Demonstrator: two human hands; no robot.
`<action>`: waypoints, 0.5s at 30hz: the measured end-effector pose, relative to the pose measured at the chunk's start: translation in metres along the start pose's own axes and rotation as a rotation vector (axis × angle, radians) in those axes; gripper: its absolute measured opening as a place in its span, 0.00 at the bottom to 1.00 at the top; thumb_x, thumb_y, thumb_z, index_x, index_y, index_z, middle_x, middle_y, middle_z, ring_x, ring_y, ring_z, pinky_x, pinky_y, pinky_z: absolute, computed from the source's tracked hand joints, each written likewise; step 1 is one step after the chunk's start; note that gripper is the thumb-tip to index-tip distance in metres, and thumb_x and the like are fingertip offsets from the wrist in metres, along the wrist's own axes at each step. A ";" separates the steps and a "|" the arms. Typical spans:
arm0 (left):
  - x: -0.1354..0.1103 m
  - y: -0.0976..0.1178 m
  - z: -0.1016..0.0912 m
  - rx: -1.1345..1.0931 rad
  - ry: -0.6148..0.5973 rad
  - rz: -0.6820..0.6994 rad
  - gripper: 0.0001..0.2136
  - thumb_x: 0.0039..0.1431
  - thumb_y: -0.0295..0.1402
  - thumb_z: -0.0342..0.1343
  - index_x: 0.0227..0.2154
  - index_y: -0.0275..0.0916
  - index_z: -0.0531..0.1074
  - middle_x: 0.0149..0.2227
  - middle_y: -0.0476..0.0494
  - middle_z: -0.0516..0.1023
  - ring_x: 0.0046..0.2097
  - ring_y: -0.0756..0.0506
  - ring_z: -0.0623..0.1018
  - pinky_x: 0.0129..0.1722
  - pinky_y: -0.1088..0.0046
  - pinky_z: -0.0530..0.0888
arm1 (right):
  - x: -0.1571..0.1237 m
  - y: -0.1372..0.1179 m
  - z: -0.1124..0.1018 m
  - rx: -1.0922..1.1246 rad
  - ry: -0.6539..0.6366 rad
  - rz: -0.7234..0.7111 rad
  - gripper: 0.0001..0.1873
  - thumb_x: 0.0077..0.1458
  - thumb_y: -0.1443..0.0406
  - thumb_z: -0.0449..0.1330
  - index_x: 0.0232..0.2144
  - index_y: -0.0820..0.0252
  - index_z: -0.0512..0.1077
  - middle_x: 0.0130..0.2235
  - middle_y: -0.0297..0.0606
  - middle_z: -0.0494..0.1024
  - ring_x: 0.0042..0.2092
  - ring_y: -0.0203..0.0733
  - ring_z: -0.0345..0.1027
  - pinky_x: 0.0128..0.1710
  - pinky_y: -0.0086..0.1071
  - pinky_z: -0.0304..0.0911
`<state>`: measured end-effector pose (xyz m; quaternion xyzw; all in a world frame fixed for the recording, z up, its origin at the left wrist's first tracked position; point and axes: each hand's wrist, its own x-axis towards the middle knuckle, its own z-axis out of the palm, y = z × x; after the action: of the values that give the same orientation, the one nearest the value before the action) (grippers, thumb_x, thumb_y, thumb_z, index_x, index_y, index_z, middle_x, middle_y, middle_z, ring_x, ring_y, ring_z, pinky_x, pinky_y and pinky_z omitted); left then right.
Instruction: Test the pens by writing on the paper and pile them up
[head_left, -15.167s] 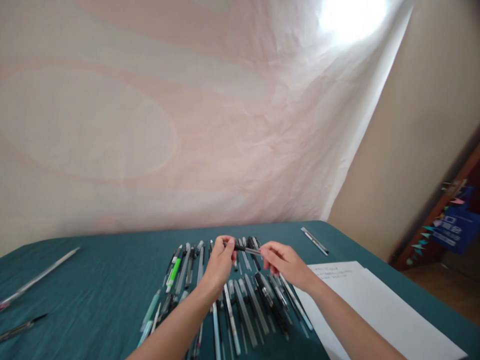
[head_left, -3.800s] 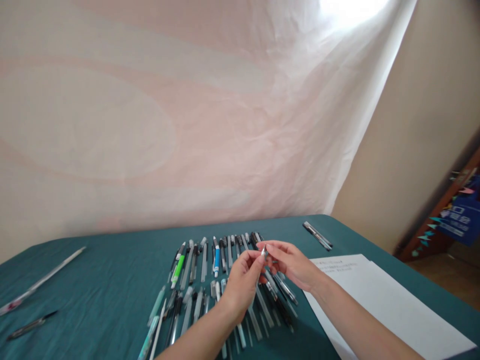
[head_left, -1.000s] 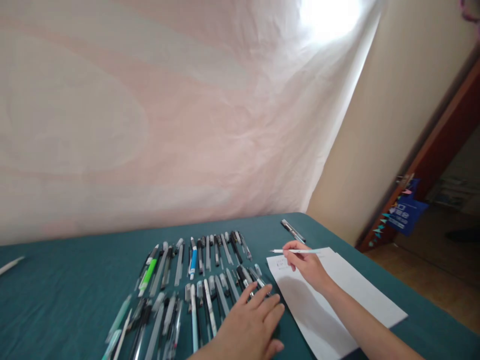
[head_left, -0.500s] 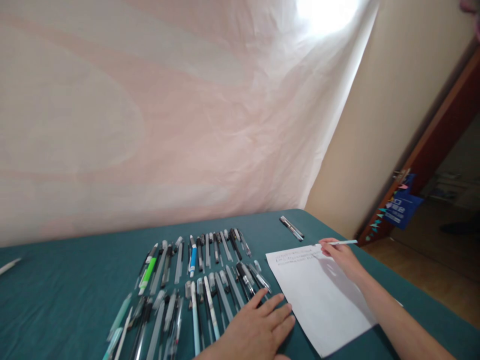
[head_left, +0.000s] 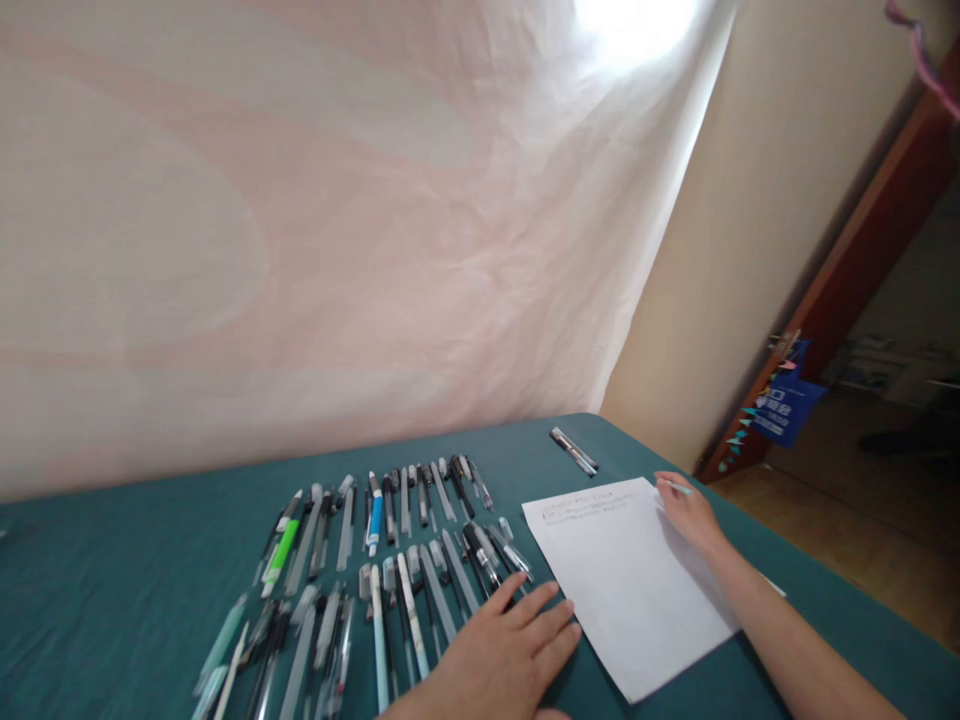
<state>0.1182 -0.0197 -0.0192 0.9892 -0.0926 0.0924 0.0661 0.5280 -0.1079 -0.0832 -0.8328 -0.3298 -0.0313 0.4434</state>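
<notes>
The right hand (head_left: 686,515) reaches the top right corner of a sheet of paper (head_left: 637,610) on a green-covered bench (head_left: 135,600), its fingers pinched around a pale pen (head_left: 681,489) that is now largely hidden behind them. Half a second ago the same pen stuck out well to the right, in full view; the new position suggests that a line of writing is at or near its end. Lines of handwriting (head_left: 581,510) run across the top of the sheet, too blurred to read or to show whether fresh ink has been added.

One second ago the right hand was over the left part of that writing; nearly four seconds ago both hands met above the pens around a small object. The left hand (head_left: 514,645) now lies palm down with fingers spread, holding nothing, between the rows of pens (head_left: 406,500) and the paper's left edge; whether its fingertips touch the sheet cannot be told. Just beyond the paper, a small group of pens (head_left: 574,452) lies apart from the rows.
</notes>
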 end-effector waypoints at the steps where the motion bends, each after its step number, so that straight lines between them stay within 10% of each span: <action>1: 0.000 0.000 0.000 0.004 0.001 0.003 0.29 0.58 0.51 0.32 0.58 0.40 0.50 0.59 0.45 0.56 0.60 0.42 0.54 0.57 0.60 0.48 | -0.001 0.000 0.000 -0.009 0.000 -0.003 0.21 0.46 0.54 0.50 0.37 0.61 0.70 0.34 0.44 0.76 0.34 0.46 0.69 0.35 0.35 0.59; 15: 0.001 0.006 -0.012 -0.072 -0.071 -0.064 0.30 0.58 0.51 0.33 0.56 0.35 0.55 0.57 0.41 0.60 0.59 0.41 0.55 0.58 0.62 0.46 | -0.014 -0.029 0.004 0.056 -0.057 -0.044 0.20 0.47 0.55 0.52 0.38 0.60 0.71 0.39 0.43 0.75 0.40 0.46 0.68 0.39 0.34 0.60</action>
<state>0.1164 -0.0238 -0.0069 0.9913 -0.0664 0.0516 0.1013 0.4991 -0.1008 -0.0699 -0.8132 -0.3613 -0.0083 0.4561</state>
